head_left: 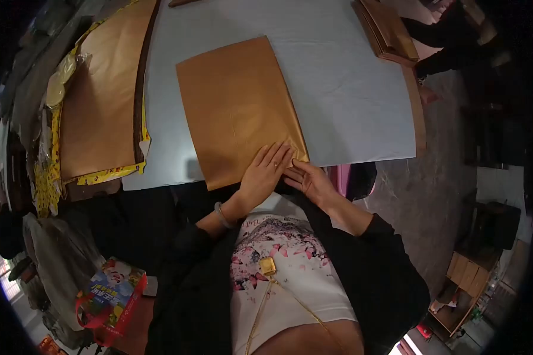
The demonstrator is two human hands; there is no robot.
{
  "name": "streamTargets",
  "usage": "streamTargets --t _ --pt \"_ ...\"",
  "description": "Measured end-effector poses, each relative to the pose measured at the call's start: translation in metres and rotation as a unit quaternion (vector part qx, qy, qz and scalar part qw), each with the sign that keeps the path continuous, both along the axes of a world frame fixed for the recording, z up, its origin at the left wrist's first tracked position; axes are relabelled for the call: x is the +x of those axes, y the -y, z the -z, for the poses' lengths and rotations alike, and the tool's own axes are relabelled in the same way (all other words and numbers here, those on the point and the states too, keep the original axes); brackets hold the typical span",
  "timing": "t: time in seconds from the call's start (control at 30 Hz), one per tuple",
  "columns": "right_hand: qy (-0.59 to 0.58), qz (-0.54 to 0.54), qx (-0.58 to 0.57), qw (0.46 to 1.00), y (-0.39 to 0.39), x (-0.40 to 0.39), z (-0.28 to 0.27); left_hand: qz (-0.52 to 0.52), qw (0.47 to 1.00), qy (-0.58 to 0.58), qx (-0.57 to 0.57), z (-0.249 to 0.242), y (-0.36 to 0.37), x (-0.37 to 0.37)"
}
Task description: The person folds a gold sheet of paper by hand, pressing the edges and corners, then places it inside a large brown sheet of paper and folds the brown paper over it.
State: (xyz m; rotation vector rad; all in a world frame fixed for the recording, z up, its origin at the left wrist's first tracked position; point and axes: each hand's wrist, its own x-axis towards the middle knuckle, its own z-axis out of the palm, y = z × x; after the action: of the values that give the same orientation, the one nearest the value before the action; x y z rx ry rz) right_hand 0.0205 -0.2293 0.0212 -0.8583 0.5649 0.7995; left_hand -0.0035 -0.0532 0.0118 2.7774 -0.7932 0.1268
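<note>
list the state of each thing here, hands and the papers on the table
left hand: open, flat on the near corner of the gold sheet
right hand: fingers at the same corner's edge
gold sheet: lying flat on the table
table: covered in pale cloth
brown sheet stack: flat, at the left
folded brown stack: at the far right edge

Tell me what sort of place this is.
Probably a small craft or packaging workshop. Both hands, left hand and right hand, press a gold paper sheet on a pale worktable, with stacked gold sheets alongside and folded brown pieces opposite.
</note>
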Motion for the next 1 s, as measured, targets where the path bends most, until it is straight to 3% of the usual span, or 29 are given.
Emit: streamTargets --t 0.07,0.2,0.27,0.37,0.6,0.7,0.77,1.0 --pt "0.040 -0.089 -0.029 0.995 -0.001 0.000 -0.006 -0.002 1.000 0.007 0.030 0.007 -0.006 -0.006" --pt "0.081 -0.142 -0.109 0.980 0.010 0.001 -0.009 0.024 0.998 0.008 0.059 0.007 -0.021 -0.012" --pt "0.164 -0.230 -0.194 0.939 0.016 0.002 -0.002 0.035 0.998 -0.002 0.061 0.002 -0.024 -0.013" --pt "0.099 -0.185 -0.141 0.968 0.018 -0.005 0.011 0.033 0.998 -0.020 0.051 0.004 -0.019 -0.019" --pt "0.173 -0.193 -0.125 0.958 0.009 -0.020 0.029 0.030 0.999 0.018 0.017 0.021 0.003 -0.018" --pt "0.223 -0.237 -0.199 0.924 0.009 -0.016 0.031 0.037 0.999 0.023 0.013 0.024 0.002 -0.017" --pt "0.316 -0.283 -0.290 0.858 0.009 -0.015 0.029 0.036 0.999 0.023 0.009 0.023 0.002 -0.018" --pt "0.305 -0.300 -0.308 0.850 0.010 -0.015 0.027 -0.012 0.999 0.029 0.025 0.025 0.006 -0.017"
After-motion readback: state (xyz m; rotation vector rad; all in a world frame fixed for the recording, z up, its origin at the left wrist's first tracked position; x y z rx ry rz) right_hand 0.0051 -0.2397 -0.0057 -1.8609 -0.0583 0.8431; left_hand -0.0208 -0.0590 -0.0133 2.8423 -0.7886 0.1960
